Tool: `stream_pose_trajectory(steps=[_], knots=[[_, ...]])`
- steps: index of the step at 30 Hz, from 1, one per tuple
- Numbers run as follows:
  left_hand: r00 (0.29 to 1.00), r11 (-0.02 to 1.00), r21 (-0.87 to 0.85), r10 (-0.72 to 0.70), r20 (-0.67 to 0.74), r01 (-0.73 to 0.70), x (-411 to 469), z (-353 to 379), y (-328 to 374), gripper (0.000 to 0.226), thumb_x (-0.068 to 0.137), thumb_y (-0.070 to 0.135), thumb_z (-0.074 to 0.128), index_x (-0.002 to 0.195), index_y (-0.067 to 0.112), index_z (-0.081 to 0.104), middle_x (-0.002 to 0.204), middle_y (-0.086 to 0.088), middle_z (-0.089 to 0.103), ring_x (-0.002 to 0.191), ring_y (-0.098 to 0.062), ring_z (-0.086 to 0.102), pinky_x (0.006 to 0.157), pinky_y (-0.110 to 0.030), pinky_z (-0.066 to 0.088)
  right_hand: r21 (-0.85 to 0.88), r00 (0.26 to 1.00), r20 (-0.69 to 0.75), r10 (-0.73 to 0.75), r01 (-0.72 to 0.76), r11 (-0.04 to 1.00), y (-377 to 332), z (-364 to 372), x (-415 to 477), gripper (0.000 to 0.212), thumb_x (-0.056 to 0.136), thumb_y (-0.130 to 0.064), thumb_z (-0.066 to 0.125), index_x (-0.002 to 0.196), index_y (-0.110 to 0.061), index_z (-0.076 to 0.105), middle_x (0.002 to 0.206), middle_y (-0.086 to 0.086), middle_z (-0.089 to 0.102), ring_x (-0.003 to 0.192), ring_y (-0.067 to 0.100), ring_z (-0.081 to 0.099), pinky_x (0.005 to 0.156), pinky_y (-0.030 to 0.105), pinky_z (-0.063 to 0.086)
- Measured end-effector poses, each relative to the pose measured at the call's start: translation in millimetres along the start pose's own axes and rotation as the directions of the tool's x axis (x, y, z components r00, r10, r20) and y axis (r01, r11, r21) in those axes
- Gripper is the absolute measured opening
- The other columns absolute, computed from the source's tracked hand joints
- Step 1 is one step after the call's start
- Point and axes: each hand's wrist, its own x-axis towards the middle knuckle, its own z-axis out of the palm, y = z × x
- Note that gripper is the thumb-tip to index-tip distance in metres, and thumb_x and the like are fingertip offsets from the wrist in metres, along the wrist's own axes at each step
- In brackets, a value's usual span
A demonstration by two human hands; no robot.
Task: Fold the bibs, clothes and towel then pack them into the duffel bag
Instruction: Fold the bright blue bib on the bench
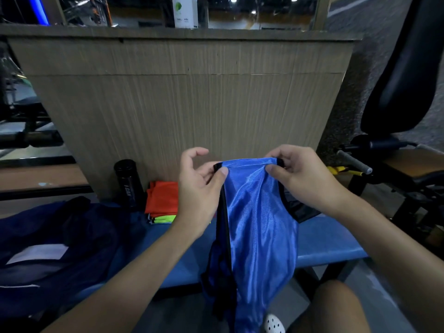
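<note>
Blue bib (259, 224), pinched by left hand (199, 186) and right hand (302, 179) (folded bibs (161, 200), bottle (127, 182) behind).

The black bottle (128, 182) reads "I CAN"; the white box's (186, 12) print is illegible.

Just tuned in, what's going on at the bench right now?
A person holds a blue bib up by its top edge, the left hand and right hand each pinching a corner; it hangs unfolded. A folded stack of orange and yellow bibs sits on the blue bench beside a black bottle. The dark duffel bag lies at the left.
</note>
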Motion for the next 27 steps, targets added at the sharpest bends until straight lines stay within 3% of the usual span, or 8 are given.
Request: stream_pose_trajectory(steps=[4, 8, 12, 15, 17, 18, 24, 27], knots=[[0.998, 1.0, 0.003, -0.012, 0.061, 0.012, 3, 2, 6, 0.039, 0.094, -0.006, 0.058, 0.109, 0.024, 0.041, 0.088, -0.025, 0.069, 0.076, -0.029, 0.057, 0.075, -0.048, 0.048, -0.172, 0.998, 0.064, -0.004, 0.015, 0.985, 8, -9, 5, 0.012, 0.088, -0.017, 0.065, 0.084, -0.028, 0.062, 0.082, 0.001, 0.071, 0.077, 0.027, 0.069, 0.075, 0.053, 0.055], [0.987, 1.0, 0.017, -0.025, 0.156, 0.023, 2, 11, 13, 0.039, 0.094, -0.009, 0.056, 0.107, 0.022, 0.036, 0.085, -0.018, 0.071, 0.073, -0.025, 0.059, 0.075, -0.041, 0.048, -0.231, 0.979, 0.194, -0.061, 0.106, 0.967, -7, -8, 5, 0.038, 0.082, -0.037, 0.073, 0.116, -0.024, 0.061, 0.111, -0.011, 0.067, 0.107, 0.0, 0.06, 0.096, 0.023, 0.047], [0.987, 0.999, -0.006, -0.03, 0.159, 0.032, 1, 15, 13, 0.04, 0.094, -0.007, 0.057, 0.111, 0.021, 0.035, 0.091, -0.019, 0.071, 0.076, -0.022, 0.061, 0.075, -0.036, 0.049, -0.388, 0.967, 0.194, -0.167, 0.232, 0.892, -15, -2, 7, 0.011, 0.093, -0.028, 0.062, 0.089, -0.019, 0.066, 0.077, -0.004, 0.067, 0.073, 0.011, 0.061, 0.068, 0.028, 0.044], [0.985, 0.996, 0.054, -0.085, 0.153, 0.077, -9, 15, 3, 0.039, 0.092, 0.009, 0.067, 0.123, 0.019, 0.045, 0.096, -0.008, 0.074, 0.089, -0.019, 0.07, 0.084, -0.034, 0.054, -0.324, 0.965, 0.161, -0.209, 0.252, 0.912, -20, -2, 7, 0.012, 0.094, -0.022, 0.059, 0.084, -0.016, 0.063, 0.072, -0.002, 0.064, 0.067, 0.013, 0.059, 0.062, 0.029, 0.046], [0.985, 0.992, 0.117, -0.075, 0.156, 0.057, -12, 14, -6, 0.008, 0.094, 0.015, 0.066, 0.095, 0.011, 0.059, 0.078, 0.005, 0.069, 0.075, -0.008, 0.065, 0.071, -0.03, 0.051, -0.317, 0.96, 0.154, -0.233, 0.271, 0.909, -22, -2, 8, 0.013, 0.094, -0.022, 0.058, 0.084, -0.016, 0.062, 0.072, -0.002, 0.063, 0.067, 0.013, 0.058, 0.061, 0.028, 0.045], [0.987, 0.991, 0.128, -0.069, 0.146, 0.05, -13, 13, -8, 0.021, 0.096, 0.015, 0.064, 0.077, 0.009, 0.056, 0.066, 0.008, 0.058, 0.063, -0.004, 0.052, 0.062, -0.026, 0.043, -0.326, 0.962, 0.153, -0.226, 0.264, 0.908, -22, -3, 8, 0.013, 0.094, -0.023, 0.058, 0.083, -0.016, 0.061, 0.071, -0.002, 0.062, 0.067, 0.013, 0.058, 0.062, 0.028, 0.045], [0.976, 0.993, 0.116, -0.058, 0.212, 0.034, -8, 14, 0, 0.031, 0.099, 0.02, 0.059, 0.085, -0.008, 0.061, 0.07, -0.024, 0.054, 0.069, -0.018, 0.042, 0.061, -0.034, 0.032, -0.364, 0.958, 0.23, -0.172, 0.249, 0.898, -24, -5, 10, 0.038, 0.082, -0.056, 0.058, 0.09, -0.019, 0.062, 0.076, -0.005, 0.065, 0.071, 0.01, 0.061, 0.063, 0.033, 0.049], [0.971, 0.993, 0.113, -0.054, 0.232, 0.028, -10, 14, -4, 0.028, 0.099, 0.018, 0.059, 0.088, -0.007, 0.064, 0.073, -0.027, 0.058, 0.07, -0.018, 0.044, 0.063, -0.034, 0.034, -0.368, 0.955, 0.233, -0.185, 0.263, 0.892, -26, 0, 12, 0.036, 0.086, -0.052, 0.058, 0.082, -0.016, 0.062, 0.069, -0.003, 0.062, 0.065, 0.011, 0.057, 0.061, 0.036, 0.048]])
